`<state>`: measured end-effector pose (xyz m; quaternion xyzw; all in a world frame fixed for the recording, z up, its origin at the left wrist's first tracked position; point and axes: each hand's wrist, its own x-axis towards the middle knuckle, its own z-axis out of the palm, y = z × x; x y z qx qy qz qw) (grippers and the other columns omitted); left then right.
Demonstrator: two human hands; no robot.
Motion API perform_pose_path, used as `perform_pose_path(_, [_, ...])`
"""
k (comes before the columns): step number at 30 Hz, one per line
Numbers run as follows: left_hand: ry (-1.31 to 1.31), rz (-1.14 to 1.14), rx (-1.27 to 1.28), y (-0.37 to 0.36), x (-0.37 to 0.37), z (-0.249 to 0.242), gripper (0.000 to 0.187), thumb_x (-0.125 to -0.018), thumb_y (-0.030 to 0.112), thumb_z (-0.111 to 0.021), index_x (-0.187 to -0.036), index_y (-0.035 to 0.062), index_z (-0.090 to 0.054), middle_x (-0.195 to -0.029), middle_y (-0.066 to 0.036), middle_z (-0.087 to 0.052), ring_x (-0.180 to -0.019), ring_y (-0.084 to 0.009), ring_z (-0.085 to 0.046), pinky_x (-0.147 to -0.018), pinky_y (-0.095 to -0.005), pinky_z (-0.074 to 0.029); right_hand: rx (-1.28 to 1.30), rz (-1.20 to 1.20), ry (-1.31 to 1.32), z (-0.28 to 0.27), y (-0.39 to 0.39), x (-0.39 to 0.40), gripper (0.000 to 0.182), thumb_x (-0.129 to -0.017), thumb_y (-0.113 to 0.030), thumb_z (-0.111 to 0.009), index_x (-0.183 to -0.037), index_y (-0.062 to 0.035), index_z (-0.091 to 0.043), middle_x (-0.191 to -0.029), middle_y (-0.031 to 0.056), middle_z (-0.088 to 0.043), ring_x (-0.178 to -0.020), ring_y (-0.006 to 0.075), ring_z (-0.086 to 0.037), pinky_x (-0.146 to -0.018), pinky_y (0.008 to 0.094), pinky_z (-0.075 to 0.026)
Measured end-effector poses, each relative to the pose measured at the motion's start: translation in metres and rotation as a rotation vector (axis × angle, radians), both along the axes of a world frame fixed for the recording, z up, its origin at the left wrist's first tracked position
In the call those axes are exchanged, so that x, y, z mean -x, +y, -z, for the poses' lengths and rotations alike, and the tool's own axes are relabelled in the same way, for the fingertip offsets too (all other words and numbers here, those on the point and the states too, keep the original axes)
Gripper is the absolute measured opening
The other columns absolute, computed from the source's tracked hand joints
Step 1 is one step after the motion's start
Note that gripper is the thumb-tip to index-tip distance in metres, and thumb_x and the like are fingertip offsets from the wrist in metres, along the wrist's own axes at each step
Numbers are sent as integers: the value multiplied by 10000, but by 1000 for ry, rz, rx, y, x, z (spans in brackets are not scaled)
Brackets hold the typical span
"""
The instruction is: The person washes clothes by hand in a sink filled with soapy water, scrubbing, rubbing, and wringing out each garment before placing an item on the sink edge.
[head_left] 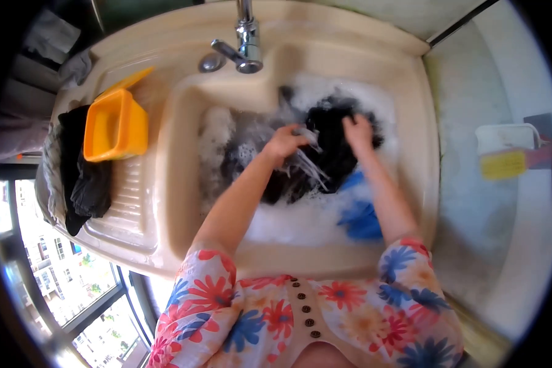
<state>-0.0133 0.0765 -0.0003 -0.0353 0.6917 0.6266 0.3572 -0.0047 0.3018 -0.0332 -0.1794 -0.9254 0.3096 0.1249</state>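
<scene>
Soapy, foamy water fills the cream sink basin [184,184], with a black garment [334,147] bunched up in it. My right hand [359,131] has its fingers closed on the right side of this garment. On the other side, my left hand [283,145] pinches a wet, light greyish soapy cloth [311,136], with pale streaks trailing from it over the black fabric. Other dark cloth lies partly under the suds below my left hand. Nearer to me, close to my right forearm, a blue cloth [360,218] floats among white foam [288,224].
A chrome faucet [248,43] stands behind the basin. Left of it, the ribbed drainboard [126,196] holds an open yellow box [132,129] and piled dark clothes [92,190]. A white holder [506,136] and yellow sponge [503,165] are on the right wall.
</scene>
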Motion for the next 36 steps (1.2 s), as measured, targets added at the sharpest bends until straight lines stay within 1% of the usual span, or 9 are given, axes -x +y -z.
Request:
perform_pose_path(5, [-544, -268, -920, -14, 0, 9, 302, -846, 324, -492, -949, 58, -591, -982, -98, -596, -880, -181, -560, -787, -337, -460, 30, -711, 301, -88, -137, -72, 178, -647, -173, -680, -717, -35, -595, -963, 120, -561, -904, 292, -523, -782, 369, -442])
perform_pose_path(10, [-379, -452, -230, 0, -7, 0, 335, -826, 283, -517, -1009, 5, -556, -984, -96, -592, -892, -215, -548, -811, -329, -438, 137, -129, -8, -41, -103, -6, 284, -736, -297, -587, -795, -20, -597, -837, 186, -592, -773, 383, -551, -682, 415, -447])
perform_pose_path(16, [-305, -309, -468, -91, 47, -30, 329, -778, 250, -598, -987, -4, -594, -962, -106, -621, -859, -206, -591, -800, -314, -461, 12, 64, -39, -24, 45, 17, 404, -778, -415, -578, -801, -12, -610, -757, 164, -611, -752, 310, -588, -671, 379, -445])
perform_pose_path(20, [536, 0, 443, -34, 15, 36, 541, -691, 183, -680, -1149, -44, -505, -1106, -144, -564, -1005, -236, -538, -864, -311, -409, -310, -182, -67, -2, -45, -3, 548, -723, -473, -613, -992, 0, -548, -1022, 177, -534, -979, 340, -505, -826, 419, -414])
perform_pose_path(22, [284, -25, 235, -37, 19, 17, 570, -679, 168, -681, -1171, -42, -486, -1123, -160, -549, -1018, -256, -530, -870, -315, -410, -132, -589, -155, -25, -46, -13, 475, -704, -416, -648, -955, -20, -573, -1001, 157, -544, -946, 315, -525, -794, 398, -433])
perform_pose_path(28, [-212, -374, -532, -71, 18, -13, 495, -816, 346, -558, -1183, 23, -484, -1114, -105, -562, -1021, -221, -529, -887, -346, -415, -3, -158, -151, -24, -29, -5, 239, -690, -225, -634, -751, 4, -606, -834, 198, -588, -730, 343, -559, -710, 401, -456])
perform_pose_path(31, [-577, -334, -828, -29, 4, -14, 519, -843, 469, -475, -1191, 84, -479, -1177, -72, -512, -1061, -207, -489, -928, -342, -385, -65, -570, 427, -67, -131, -55, 233, -663, -217, -647, -672, 12, -602, -981, 195, -553, -857, 359, -529, -746, 405, -448])
perform_pose_path(33, [-108, -294, -1605, 5, -18, 84, 481, -873, 453, -413, -1183, 93, -486, -1163, -87, -518, -1063, -196, -489, -930, -336, -383, -46, -734, 390, -79, -148, -65, 258, -671, -243, -651, -720, 6, -608, -1024, 200, -537, -904, 364, -519, -764, 417, -443])
perform_pose_path(36, [-445, -543, -630, 3, -28, -4, 481, -875, 372, -420, -1210, 28, -454, -1078, -112, -565, -1008, -256, -525, -911, -341, -397, 387, -189, -70, -99, -124, -21, 336, -704, -278, -634, -909, -13, -607, -935, 174, -580, -846, 342, -556, -732, 387, -453])
